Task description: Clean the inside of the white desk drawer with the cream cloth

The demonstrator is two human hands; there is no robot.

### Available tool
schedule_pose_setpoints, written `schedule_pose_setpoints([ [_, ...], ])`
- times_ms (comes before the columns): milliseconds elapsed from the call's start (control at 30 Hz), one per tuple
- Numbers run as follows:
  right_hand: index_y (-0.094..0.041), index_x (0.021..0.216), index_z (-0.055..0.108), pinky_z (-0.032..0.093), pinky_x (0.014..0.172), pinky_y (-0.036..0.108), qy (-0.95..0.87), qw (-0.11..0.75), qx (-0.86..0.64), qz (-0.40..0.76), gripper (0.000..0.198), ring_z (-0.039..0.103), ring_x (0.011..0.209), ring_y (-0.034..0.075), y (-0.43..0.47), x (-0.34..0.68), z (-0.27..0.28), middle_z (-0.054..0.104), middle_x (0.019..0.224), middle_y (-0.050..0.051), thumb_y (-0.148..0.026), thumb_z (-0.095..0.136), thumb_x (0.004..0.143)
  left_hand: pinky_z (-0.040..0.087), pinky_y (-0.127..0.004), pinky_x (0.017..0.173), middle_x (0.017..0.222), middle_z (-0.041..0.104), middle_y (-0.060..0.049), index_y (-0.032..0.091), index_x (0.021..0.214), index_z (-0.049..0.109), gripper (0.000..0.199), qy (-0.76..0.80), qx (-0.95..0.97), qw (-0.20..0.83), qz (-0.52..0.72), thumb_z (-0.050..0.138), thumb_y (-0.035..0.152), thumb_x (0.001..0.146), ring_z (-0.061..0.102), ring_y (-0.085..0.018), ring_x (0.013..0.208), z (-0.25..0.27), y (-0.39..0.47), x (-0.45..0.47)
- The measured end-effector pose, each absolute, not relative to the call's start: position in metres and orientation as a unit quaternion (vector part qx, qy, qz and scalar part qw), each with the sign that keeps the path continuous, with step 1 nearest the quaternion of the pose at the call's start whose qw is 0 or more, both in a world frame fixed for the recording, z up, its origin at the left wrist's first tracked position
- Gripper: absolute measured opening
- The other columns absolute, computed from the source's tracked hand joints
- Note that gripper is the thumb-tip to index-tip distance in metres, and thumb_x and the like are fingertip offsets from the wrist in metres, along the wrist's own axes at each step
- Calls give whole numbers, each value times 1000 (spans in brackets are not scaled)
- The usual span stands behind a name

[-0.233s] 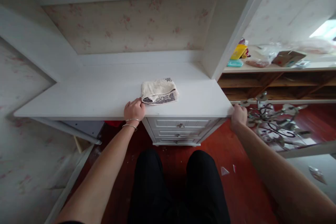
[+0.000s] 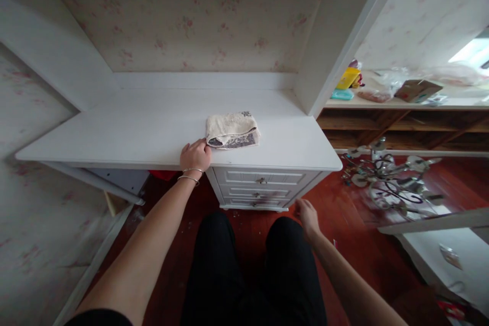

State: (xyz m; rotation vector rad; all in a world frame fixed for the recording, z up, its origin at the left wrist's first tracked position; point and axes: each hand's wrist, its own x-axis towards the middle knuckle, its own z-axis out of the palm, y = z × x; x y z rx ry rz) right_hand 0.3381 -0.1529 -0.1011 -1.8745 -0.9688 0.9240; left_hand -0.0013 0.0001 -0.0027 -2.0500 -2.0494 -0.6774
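Observation:
A folded cream and grey patterned towel (image 2: 233,130) lies on the white desk (image 2: 145,127). My left hand (image 2: 195,155), with bracelets at the wrist, leans on the desk's front edge. Its fingers rest on the top, right beside the towel's left corner and seemingly touching it. Below the desktop is a white drawer unit (image 2: 263,188) with small knobs, its drawers closed. My right hand (image 2: 307,214) is in the air in front of the unit's lower right side, above my knee. Its fingers are curled in, slightly blurred, and nothing shows in them.
On the floor at the right lies a chandelier (image 2: 397,178) with curved arms. Behind it runs a low wooden shelf (image 2: 362,119) carrying a cardboard box (image 2: 418,90), plastic bags and a yellow item (image 2: 348,78). A white piece of furniture (image 2: 439,254) stands at lower right.
My right hand has let go of the desk's right corner and moved down and left, toward my knee. My left hand stays beside the towel.

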Motion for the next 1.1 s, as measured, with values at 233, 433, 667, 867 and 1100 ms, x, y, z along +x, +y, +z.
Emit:
schedule_pose_setpoints([
  [233, -28, 124, 61, 47, 89, 33, -582, 244, -679, 374, 37, 66, 93, 19, -116, 279, -106, 62, 126, 6, -37, 57, 88, 34, -38, 104, 121, 69, -7, 22, 115, 67, 36, -687, -690, 76, -214, 38, 23, 94, 62, -23, 112, -1, -4, 1],
  [433, -26, 125, 62, 45, 93, 39, -629, 153, -698, 306, 37, 62, 109, 28, -84, 275, -90, 66, 121, 10, -40, 46, 94, 34, -39, 103, 120, 69, -9, 21, 115, 66, 35, -690, -690, 72, -206, 38, 22, 94, 62, -24, 111, 1, -4, 2],
  [667, -29, 121, 67, 45, 94, 37, -642, 127, -711, 259, 45, 62, 113, 27, -86, 268, -90, 68, 124, 5, -45, 31, 100, 36, -38, 102, 118, 70, -7, 23, 114, 66, 35, -683, -694, 85, -209, 38, 23, 94, 63, -23, 108, -2, -1, -2],
  [867, -28, 117, 69, 44, 95, 36, -651, 127, -707, 245, 41, 63, 113, 26, -104, 264, -88, 69, 124, 5, -40, 34, 101, 38, -40, 101, 113, 69, -8, 23, 111, 64, 31, -678, -701, 82, -206, 39, 24, 93, 62, -24, 108, -4, 3, -4],
  [1100, -30, 111, 72, 46, 89, 30, -672, 112, -681, 270, 36, 67, 106, 22, -184, 268, -79, 73, 115, 0, -37, 38, 102, 38, -38, 106, 135, 50, -15, 16, 124, 52, 41, -648, -701, 74, -290, 50, 19, 83, 45, -26, 130, 4, 4, -13],
])
